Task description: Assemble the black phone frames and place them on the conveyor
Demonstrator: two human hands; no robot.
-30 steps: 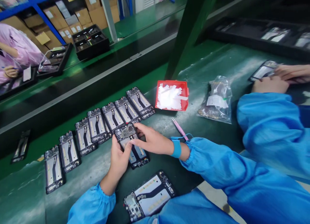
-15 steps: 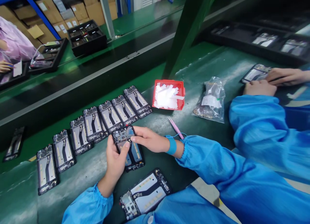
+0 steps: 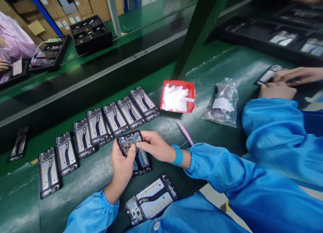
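An opened phone point(image 3: 142, 159), its circuit board and black ribbon cable exposed, is held up over the green bench. My left hand point(image 3: 123, 162) grips its left side, the thumb lying across the board. From the right, my right hand point(image 3: 156, 147) closes on the upper edge, its thumb and fingers at the board; it wears a blue wrist strap point(image 3: 178, 155). Another opened phone point(image 3: 153, 199) lies on the bench close to my body. Beyond my hands several opened phones point(image 3: 96, 127) stretch in a slanting row. Pink tweezers point(image 3: 185, 132) lie beside my right wrist.
A red bin point(image 3: 193, 96) holds white paper strips point(image 3: 176, 98). Right of it lies a clear plastic bag point(image 3: 223, 103) with a label. A co-worker's hands point(image 3: 280, 86) work on a phone at far right. Black trays point(image 3: 91, 34) stand across the line.
Both hands keep hold of the phone, with its upper end tipped slightly and the thumbs barely shifted. The view has moved a little. A blurred hand now shows at the top right.
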